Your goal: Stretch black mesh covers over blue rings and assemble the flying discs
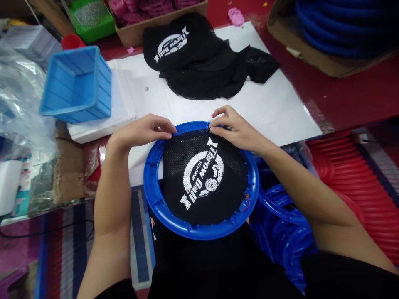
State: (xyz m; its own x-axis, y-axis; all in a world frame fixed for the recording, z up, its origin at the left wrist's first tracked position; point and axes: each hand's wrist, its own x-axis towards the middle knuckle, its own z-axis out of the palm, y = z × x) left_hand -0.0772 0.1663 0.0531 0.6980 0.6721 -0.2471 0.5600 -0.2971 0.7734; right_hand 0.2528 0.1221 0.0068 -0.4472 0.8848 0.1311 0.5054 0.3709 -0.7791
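Blue ring (202, 231), just one, bears one black mesh (204, 178) that two hands (152, 128) (233, 128) pinch.

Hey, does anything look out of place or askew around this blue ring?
Yes: the black mesh leaves a gap along the left of the blue ring, so it looks off-centre. Also, a pink piece lies loose outside the pink-filled box.

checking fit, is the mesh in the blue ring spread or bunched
Spread: the black mesh lies mostly flat across the blue ring, its logo legible.
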